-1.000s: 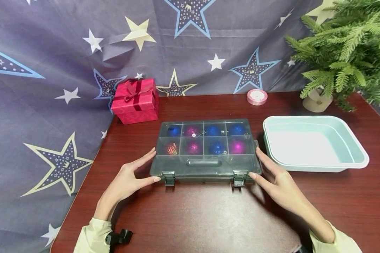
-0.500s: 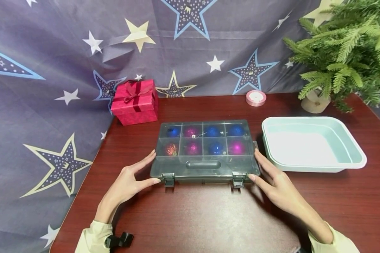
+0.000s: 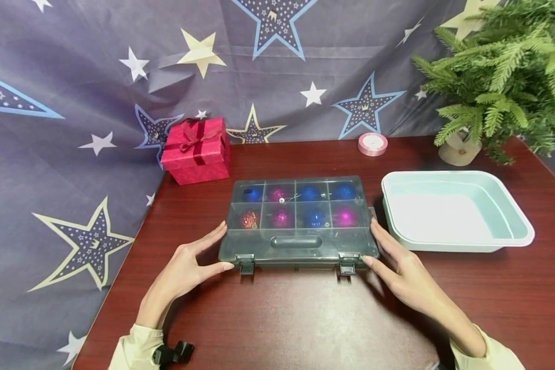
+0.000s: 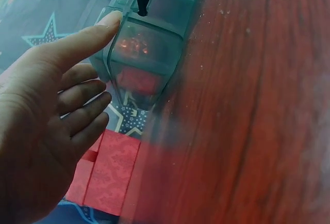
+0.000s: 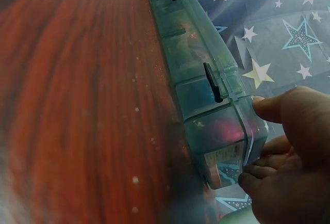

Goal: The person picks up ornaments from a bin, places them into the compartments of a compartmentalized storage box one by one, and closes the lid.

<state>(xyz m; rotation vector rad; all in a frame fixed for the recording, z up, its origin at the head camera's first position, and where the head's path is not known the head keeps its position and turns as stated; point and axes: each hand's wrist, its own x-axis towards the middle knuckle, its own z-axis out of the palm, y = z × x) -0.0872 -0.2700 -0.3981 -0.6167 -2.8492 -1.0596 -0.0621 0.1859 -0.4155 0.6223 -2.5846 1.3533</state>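
Note:
A translucent dark green storage case (image 3: 298, 241) lies on the table, its lid down. Blue, pink and red-gold baubles (image 3: 315, 218) show through the lid, each in its own compartment. Two latches (image 3: 348, 265) hang out from the front edge. My left hand (image 3: 185, 267) touches the case's left end, thumb at the front corner and index finger along the side; in the left wrist view its fingers (image 4: 85, 100) lie fairly straight. At the right end, my right hand (image 3: 409, 275) rests its thumb and fingers in the same manner.
A pale blue plastic tray (image 3: 462, 244) stands right of the case. Behind are a red gift box (image 3: 196, 151), a pink ribbon roll (image 3: 372, 144) and a small artificial fir tree (image 3: 504, 87) on a wooden base. A star-patterned cloth (image 3: 259, 77) hangs behind the table (image 3: 296, 324).
Both hands stay in place at the ends of the case. The whole head view shifts very slightly; nothing on the table has moved.

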